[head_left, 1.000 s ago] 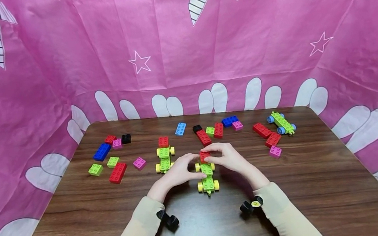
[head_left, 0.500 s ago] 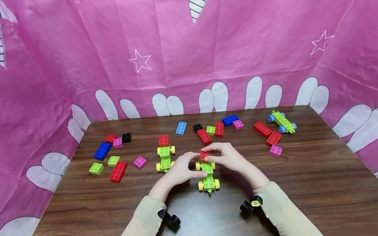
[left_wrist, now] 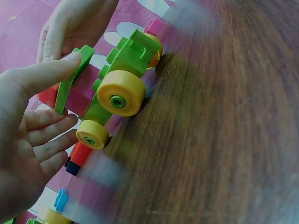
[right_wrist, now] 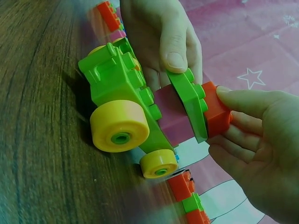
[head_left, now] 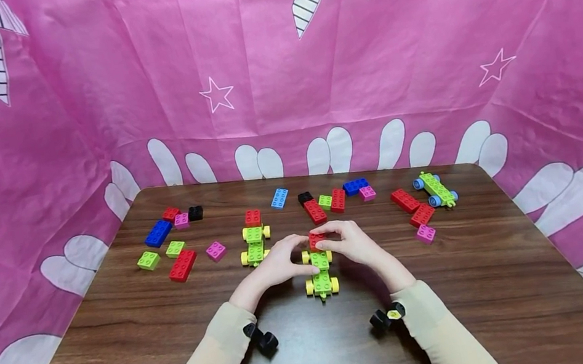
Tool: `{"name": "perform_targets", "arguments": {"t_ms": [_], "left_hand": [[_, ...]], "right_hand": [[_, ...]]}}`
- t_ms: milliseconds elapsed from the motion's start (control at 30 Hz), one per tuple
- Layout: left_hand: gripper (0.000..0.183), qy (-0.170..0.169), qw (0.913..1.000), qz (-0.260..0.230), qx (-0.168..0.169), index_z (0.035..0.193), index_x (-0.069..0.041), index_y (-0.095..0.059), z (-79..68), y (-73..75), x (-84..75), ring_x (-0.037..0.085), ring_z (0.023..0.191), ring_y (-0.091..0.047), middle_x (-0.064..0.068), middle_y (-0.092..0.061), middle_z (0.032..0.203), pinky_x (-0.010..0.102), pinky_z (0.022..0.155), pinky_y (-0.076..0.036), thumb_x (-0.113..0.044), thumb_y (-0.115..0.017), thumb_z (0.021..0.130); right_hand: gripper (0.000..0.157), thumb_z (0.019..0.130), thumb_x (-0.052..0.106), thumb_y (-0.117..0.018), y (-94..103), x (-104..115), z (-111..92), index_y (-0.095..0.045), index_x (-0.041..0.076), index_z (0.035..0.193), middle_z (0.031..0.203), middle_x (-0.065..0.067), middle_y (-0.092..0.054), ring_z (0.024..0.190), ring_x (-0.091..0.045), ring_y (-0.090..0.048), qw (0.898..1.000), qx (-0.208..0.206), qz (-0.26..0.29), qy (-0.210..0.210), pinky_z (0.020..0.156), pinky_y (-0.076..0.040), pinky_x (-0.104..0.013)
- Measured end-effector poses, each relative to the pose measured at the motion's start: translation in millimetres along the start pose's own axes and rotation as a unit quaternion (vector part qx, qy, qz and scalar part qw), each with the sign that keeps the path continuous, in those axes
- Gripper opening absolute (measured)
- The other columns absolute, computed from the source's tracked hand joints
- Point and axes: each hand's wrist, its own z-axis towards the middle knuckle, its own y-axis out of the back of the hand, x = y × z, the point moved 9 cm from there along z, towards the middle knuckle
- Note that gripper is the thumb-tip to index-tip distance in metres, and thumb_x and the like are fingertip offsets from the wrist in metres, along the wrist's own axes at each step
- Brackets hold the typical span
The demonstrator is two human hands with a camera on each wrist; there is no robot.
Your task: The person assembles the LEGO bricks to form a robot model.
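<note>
A green toy car base (head_left: 321, 282) with yellow wheels stands on the table in front of the person. On its far part, a pink brick (right_wrist: 173, 114) carries a green plate (right_wrist: 188, 105) that extends over the base, topped by a red brick (right_wrist: 217, 111). The left hand (head_left: 282, 261) pinches the green plate (left_wrist: 74, 79) from the left, thumb at its near end and index finger by its far edge. From the right, the right hand (head_left: 353, 242) holds the red brick between thumb and fingers. Fingers partly cover the stack in the head view.
A second green car base (head_left: 255, 252) with yellow wheels and a red brick stands left of the hands. Loose bricks lie at left, such as a blue one (head_left: 157, 233), and along the back. A blue-wheeled green base (head_left: 436, 189) is at back right.
</note>
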Motion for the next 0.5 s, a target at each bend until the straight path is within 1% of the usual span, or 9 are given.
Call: {"name": "perform_targets", "arguments": {"t_ms": [167, 267, 500], "left_hand": [[0.070, -0.007, 1.0000, 0.004, -0.004, 0.134, -0.001, -0.052, 0.8, 0.0, -0.4, 0.027, 0.120, -0.054, 0.014, -0.057, 0.130, 0.045, 0.102, -0.043, -0.035, -0.079, 0.079], [0.070, -0.004, 1.0000, 0.004, -0.004, 0.134, 0.000, -0.052, 0.6, -0.3, 0.1, 0.028, 0.121, -0.054, 0.014, -0.056, 0.131, 0.046, 0.102, -0.043, -0.035, -0.079, 0.079], [0.071, 0.000, 1.0000, 0.002, -0.002, 0.134, 0.000, -0.051, 0.9, -0.9, 1.1, 0.028, 0.121, -0.054, 0.015, -0.056, 0.132, 0.045, 0.102, -0.043, -0.035, -0.079, 0.079]], "right_hand": [[0.033, 0.090, 0.020, -0.068, 0.1, -0.6, 0.9, -0.067, 0.005, 0.119, 0.116, -0.010, -0.069, 0.112, -0.026, -0.061, 1.000, -0.002, -0.005, 0.004, 0.099, -0.047, -0.049], [0.033, 0.091, 0.021, -0.067, 0.3, 0.9, 0.8, -0.067, 0.005, 0.119, 0.116, -0.009, -0.069, 0.112, -0.027, -0.060, 1.000, -0.001, -0.008, 0.005, 0.098, -0.047, -0.050], [0.032, 0.090, 0.020, -0.068, -0.5, -1.6, 0.3, -0.067, 0.006, 0.119, 0.118, -0.009, -0.068, 0.115, -0.027, -0.059, 1.000, -0.001, -0.010, -0.007, 0.099, -0.046, -0.050]]}}
